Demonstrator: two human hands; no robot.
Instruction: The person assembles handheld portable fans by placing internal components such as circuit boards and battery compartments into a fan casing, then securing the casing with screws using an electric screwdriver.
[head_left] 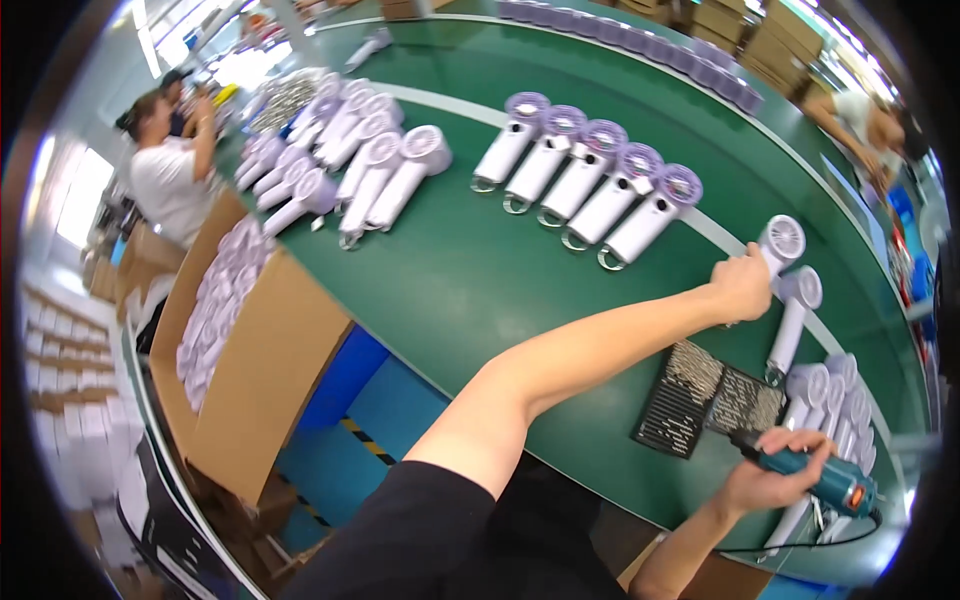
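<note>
Head view, one frame only. Left hand (pixel 742 285) stretched far out to right-centre of frame, closed around the handle of a white handheld fan (pixel 781 243); fan head pokes out up-right of the fist, long axis running lower-left to upper-right. Right hand (pixel 775 478) low at lower right, wrapped shut around a teal electric screwdriver (pixel 815 478), bit end pointing up-left toward two black screw trays (pixel 708 398) lying flat on the green tabletop (pixel 480 280). Held fan sits above the screwdriver in frame, trays between them; left hand nearer the fan, right hand well apart from it. Second loose fan (pixel 792 320) just below the left fist. Row of five fans (pixel 590 185) upper centre, a bigger cluster (pixel 345 160) upper left, more stacked at right edge (pixel 835 400). Cardboard box (pixel 240 350) at left.
</note>
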